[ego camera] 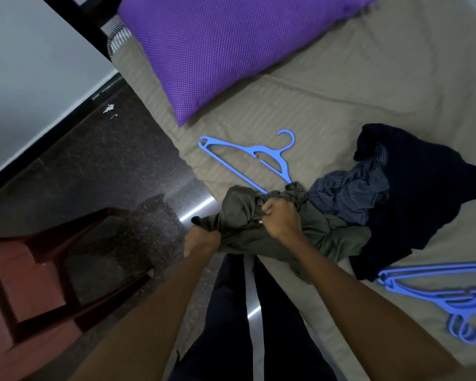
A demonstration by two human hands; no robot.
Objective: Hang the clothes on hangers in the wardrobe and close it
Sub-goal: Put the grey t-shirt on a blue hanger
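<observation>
Threading a hanger into the olive garment at the edge of the bed.

Both hands work the olive garment (248,215), which lies bunched at the near edge of the bed (341,100): the left hand (202,240) grips its hem, and the right hand (282,215) is clenched around gathered cloth where one end of the blue hanger (248,158) enters the fabric. A striped shirt (352,191) and a dark garment (423,188) wait beside it; spare hangers (437,292) lie further right. The step appears to be seating the hanger; next, the shoulders likely need spreading over both arms before carrying. The wardrobe is out of view.
</observation>
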